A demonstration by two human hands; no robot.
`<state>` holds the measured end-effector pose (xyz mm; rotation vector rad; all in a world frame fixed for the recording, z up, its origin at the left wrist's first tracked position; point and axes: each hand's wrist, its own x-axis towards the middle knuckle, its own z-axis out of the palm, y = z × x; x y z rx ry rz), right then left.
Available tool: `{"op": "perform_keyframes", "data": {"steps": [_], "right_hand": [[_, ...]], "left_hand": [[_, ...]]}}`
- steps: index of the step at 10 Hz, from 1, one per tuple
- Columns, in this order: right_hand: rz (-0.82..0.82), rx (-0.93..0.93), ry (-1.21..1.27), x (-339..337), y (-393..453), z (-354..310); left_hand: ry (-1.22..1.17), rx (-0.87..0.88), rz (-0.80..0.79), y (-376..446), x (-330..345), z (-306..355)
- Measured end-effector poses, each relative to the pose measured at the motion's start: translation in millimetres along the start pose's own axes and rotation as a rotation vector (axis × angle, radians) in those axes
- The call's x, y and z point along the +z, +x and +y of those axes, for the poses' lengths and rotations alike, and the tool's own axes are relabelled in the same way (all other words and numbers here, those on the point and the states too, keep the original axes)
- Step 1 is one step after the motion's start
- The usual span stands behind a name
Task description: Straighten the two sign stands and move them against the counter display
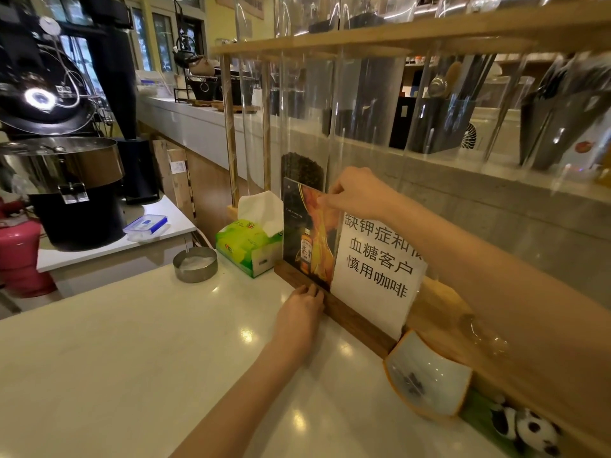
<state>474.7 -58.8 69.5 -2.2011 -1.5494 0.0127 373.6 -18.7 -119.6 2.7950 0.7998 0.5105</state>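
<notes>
Two sign stands stand side by side on the pale counter, right against the counter display (439, 302) of tall clear tubes on a wooden base. The left sign (305, 239) shows a dark bottle advert in clear acrylic. The right sign (377, 269) is a white sheet with black characters. Both seem to share a long dark wooden base (350, 312); I cannot tell if it is one piece. My left hand (302, 309) presses its fingertips against the front of that base. My right hand (357, 193) pinches the top edge of the advert sign.
A green tissue box (246, 246) and a round metal ashtray (195, 264) sit left of the signs. A white and orange dish (429, 378) and a panda toy (525, 428) lie to the right. A coffee roaster (62, 180) stands beyond the counter's left edge.
</notes>
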Motion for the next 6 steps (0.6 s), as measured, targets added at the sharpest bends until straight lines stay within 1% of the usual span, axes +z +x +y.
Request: {"op": "perform_keyframes", "data": {"steps": [1, 2, 3, 4, 5, 6], "right_hand": [[-0.008, 0.005, -0.003, -2.6, -6.5, 1.8], [-0.014, -0.009, 0.010, -5.6, -13.9, 1.8], [-0.028, -0.021, -0.015, -7.6, -24.9, -0.5], [-0.013, -0.052, -0.031, -10.3, -38.7, -5.4], [0.112, -0.110, -0.018, -10.8, -49.9, -11.8], [0.324, -0.224, 0.149, -9.1, -66.9, -31.4]], "left_hand": [[-0.122, -0.038, -0.030, -2.4, -7.2, 0.1], [-0.249, -0.066, -0.152, -4.6, -24.7, -1.0], [-0.360, -0.156, -0.145, -7.9, -50.8, -7.9], [-0.420, -0.190, -0.115, -18.3, -82.0, -15.3], [-0.453, -0.218, -0.095, -33.5, -110.9, -27.9], [-0.428, -0.241, -0.044, -57.4, -140.4, -42.0]]}}
